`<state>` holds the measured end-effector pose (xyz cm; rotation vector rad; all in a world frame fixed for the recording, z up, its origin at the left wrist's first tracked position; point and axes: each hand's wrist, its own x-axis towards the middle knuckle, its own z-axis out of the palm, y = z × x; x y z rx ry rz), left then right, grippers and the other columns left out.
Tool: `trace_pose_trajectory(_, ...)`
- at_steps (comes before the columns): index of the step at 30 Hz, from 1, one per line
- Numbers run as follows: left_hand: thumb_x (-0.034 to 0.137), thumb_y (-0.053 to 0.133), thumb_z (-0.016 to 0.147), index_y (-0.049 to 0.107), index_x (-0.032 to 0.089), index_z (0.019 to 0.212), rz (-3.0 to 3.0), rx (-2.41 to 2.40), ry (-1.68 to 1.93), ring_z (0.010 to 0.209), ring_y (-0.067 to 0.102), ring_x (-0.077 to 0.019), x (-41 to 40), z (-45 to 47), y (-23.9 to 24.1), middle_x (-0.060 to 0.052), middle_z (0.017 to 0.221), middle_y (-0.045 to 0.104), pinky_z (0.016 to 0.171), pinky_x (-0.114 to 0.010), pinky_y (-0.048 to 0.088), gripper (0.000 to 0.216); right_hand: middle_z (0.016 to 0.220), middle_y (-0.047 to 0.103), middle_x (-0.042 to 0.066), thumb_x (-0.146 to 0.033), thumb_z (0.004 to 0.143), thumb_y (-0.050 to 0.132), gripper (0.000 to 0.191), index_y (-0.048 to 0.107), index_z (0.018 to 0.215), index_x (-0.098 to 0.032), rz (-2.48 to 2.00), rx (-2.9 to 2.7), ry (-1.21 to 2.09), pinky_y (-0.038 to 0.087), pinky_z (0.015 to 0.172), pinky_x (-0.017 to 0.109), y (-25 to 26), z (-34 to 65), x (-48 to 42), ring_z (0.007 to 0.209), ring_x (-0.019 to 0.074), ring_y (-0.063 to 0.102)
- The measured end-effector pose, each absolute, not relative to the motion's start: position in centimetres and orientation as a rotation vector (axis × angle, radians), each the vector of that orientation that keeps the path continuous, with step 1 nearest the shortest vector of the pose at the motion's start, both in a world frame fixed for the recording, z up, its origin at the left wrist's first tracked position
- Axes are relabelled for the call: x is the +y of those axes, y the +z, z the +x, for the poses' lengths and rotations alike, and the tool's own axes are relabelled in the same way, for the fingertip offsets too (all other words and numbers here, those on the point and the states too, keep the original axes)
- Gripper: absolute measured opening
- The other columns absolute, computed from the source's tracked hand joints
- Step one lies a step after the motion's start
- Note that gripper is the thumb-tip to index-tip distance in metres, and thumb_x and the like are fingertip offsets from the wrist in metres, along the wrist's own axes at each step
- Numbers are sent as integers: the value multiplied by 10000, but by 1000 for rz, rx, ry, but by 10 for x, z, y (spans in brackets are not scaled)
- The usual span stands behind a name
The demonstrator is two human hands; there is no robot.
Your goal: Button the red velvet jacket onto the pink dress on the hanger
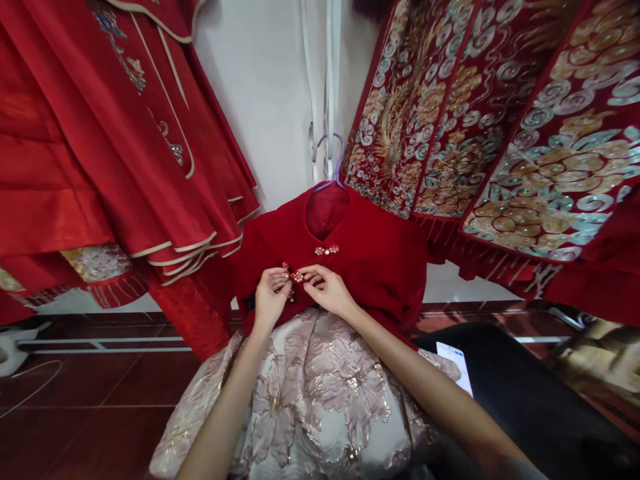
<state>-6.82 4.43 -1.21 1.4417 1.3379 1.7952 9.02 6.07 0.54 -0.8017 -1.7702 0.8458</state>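
A red garment [380, 233] hangs in front of me on a purple hanger [338, 160]. One ornamental clasp with gold and pearl-like beads [327, 251] sits at its neckline. Lower down, both hands meet at a second beaded clasp [296, 276]. My left hand [273, 293] pinches its left side, fingers curled. From the right, my right hand [327, 288] holds the other end between thumb and fingertips. Whether the clasp is fastened to the cloth is hidden by the fingers. A pale floral brocade cloth [345, 380] lies below, under my forearms.
Red garments with cream piping [165, 167] hang at the left. Heavily embroidered, fringed red panels [480, 127] hang at the right. A lit phone [456, 367] rests by a black seat [515, 393]. White rails [115, 345] run low over the dark red tiled floor [85, 393].
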Motion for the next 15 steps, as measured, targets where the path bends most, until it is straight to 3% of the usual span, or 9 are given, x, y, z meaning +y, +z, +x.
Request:
trace_pose_trajectory(4,218,672,670,627,135,924,1364,1303,1773,844,682,-169,40,-63,-7,-77,908,711,859,-346,539,271,828,680,31,-308,790,614,232,665,976,-180,-819,-1666,880,547,653,260,9,81,63,697,128,629)
trace_pose_trajectory(15,260,695,698,672,102,1038,1312,1299,1798,915,690,-199,29,-58,-3,-116,1048,718,904,-366,534,375,714,668,-4,-261,702,695,202,682,887,-181,-886,-1538,894,544,683,264,9,71,67,660,128,629)
